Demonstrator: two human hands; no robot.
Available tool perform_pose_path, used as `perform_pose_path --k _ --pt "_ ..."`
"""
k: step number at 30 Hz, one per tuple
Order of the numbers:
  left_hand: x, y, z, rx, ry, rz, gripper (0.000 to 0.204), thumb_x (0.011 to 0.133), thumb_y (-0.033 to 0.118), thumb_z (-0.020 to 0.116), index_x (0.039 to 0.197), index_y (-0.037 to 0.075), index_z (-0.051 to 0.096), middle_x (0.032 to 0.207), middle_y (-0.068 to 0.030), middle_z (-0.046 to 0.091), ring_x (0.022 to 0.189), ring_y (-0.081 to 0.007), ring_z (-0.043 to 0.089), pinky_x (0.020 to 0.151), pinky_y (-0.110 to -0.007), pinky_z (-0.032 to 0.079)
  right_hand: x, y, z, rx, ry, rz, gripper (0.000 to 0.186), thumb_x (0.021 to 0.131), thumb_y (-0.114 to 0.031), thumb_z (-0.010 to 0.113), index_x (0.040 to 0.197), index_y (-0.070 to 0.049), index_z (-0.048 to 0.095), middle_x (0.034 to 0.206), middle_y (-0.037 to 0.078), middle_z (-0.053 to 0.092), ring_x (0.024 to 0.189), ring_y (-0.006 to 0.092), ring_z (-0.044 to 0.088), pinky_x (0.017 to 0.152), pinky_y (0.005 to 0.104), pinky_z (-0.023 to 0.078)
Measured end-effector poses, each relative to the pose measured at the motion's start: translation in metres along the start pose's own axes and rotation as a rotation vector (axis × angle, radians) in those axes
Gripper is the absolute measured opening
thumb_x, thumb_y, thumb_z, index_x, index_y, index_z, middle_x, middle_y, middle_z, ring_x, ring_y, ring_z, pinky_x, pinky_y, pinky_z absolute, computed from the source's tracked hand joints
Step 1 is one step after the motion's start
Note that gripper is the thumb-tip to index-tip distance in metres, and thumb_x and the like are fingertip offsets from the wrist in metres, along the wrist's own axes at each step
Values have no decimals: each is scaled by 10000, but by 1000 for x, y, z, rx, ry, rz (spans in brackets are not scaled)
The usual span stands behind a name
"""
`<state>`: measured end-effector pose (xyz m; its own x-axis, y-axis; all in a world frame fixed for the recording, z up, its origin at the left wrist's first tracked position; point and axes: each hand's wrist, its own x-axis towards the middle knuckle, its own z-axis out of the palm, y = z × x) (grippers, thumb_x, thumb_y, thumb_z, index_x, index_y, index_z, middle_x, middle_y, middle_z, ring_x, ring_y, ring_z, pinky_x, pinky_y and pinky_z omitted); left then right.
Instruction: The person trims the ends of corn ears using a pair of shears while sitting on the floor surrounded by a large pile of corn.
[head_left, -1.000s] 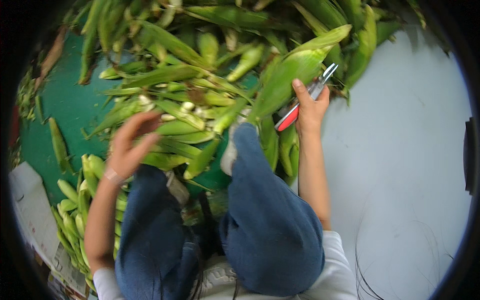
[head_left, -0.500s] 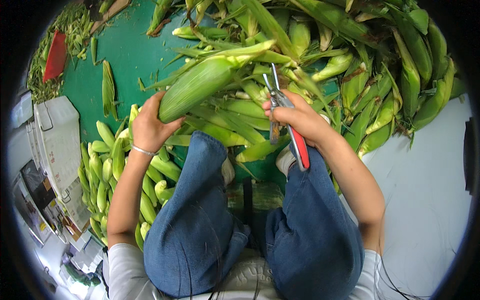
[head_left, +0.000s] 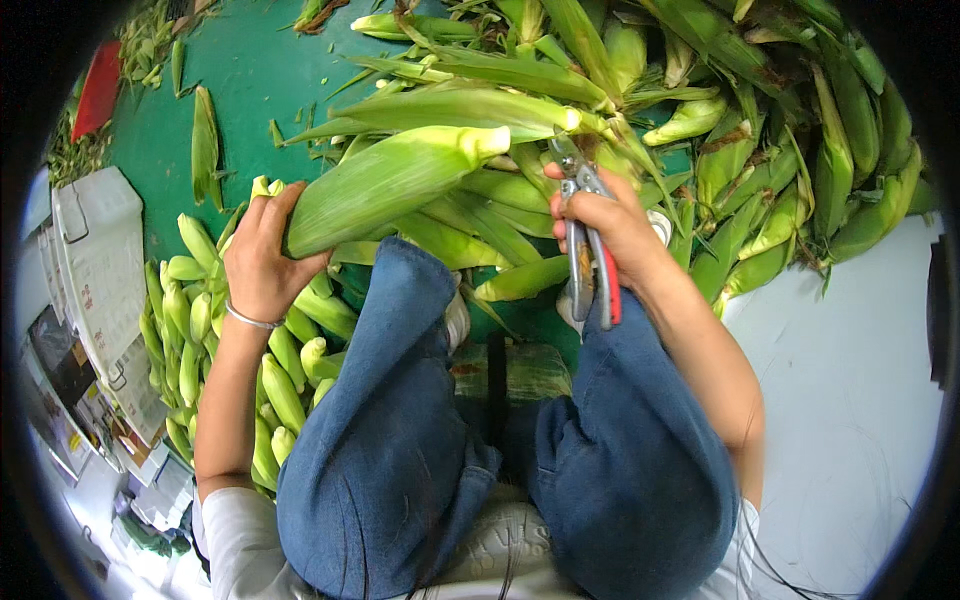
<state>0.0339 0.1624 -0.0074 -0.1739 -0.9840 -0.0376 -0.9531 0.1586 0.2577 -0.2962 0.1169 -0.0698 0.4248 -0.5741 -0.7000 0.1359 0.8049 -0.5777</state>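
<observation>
My left hand grips the broad lower end of a green, husk-covered corn ear, whose pale cut stalk end points up and to the right. My right hand is closed on metal pruning shears with red on the handle, their tips angled up among the loose husks just right of that stalk end. Under both hands and around them lie green leaves and corn ears on a green surface.
A big heap of corn fills the upper right. Trimmed ears are piled beside my left leg. A red object, scattered husk scraps and white containers line the left. A pale panel is at right; my knees are below centre.
The corn ear has passed from my right side into my left hand. The shears are now upright in my right hand, slightly right of where they were half a second ago.
</observation>
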Motion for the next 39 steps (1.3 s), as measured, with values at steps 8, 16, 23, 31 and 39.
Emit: perform_pose_path --k 8,16,23,31,39 --pt "21 -11 -28 39 24 358 663 500 53 733 1134 29 539 966 -145 575 899 -328 543 794 -405 438 17 -22 20 109 -405 -17 585 747 -295 725 1195 -4 487 932 63 552 862 147 565 826 307 470" --pt "43 5 38 -1539 182 -599 632 819 467 561 1289 68 419 1249 -163 484 1148 -286 466 950 -386 398 7 -6 57 -150 -356 -284 487 715 4 568 1188 -9 452 906 37 579 698 61 519 630 198 438" --pt "75 11 116 -2217 -274 -615 566 924 384 445 1314 -15 350 1264 -210 473 1164 -346 477 995 -465 397 14 -8 54 -450 -282 -274 581 681 29 503 1253 -8 404 987 39 556 835 95 530 742 226 453" --pt "94 3 116 -2708 -707 -261 676 905 569 325 1387 95 300 1327 -202 418 1079 -316 540 836 -409 511 8 -7 32 -431 -239 -256 577 685 28 495 1255 1 407 1007 55 560 857 114 539 776 243 451" --pt "81 25 54 -2185 239 -365 462 802 278 649 1182 58 502 1202 -158 523 1171 -304 456 998 -550 342 -3 7 18 -453 -145 -121 516 700 22 505 1207 1 412 1029 67 547 922 134 543 774 255 457"
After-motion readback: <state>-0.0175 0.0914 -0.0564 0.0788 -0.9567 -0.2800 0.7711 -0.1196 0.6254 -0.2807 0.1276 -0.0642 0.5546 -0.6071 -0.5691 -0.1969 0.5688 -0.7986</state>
